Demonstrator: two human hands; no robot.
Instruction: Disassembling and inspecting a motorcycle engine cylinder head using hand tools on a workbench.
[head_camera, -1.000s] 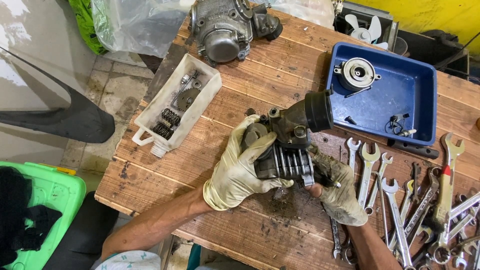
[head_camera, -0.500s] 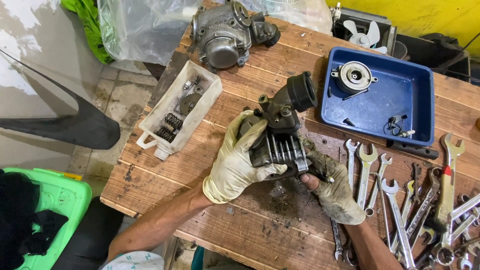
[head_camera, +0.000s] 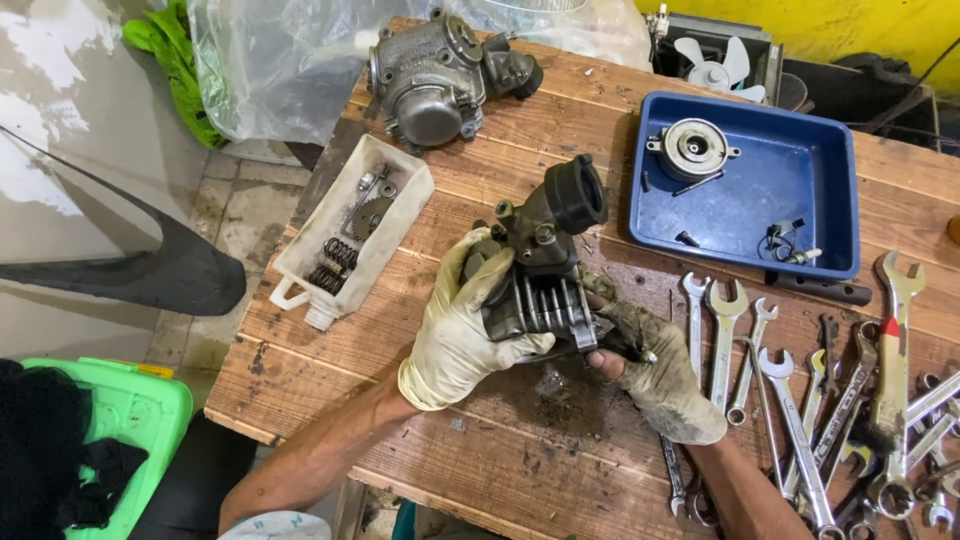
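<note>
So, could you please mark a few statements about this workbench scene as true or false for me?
1. Both gloved hands, left hand and right hand, grip the dark finned metal engine cylinder. True.
2. The blue plastic tray is on the floor. False: it sits on the wooden plank table.
3. The silver wrenches lie by the right hand. True.
4. The white plastic container holds wrenches. False: it holds springs and small gears.

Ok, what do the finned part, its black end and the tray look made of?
Finned part: looks like cast metal, dull grey and grimy, with thin ribs. Black end: probably rubber, matte with a thick rounded lip. Tray: seemingly plastic, smooth glossy blue with rounded moulded corners.
</note>
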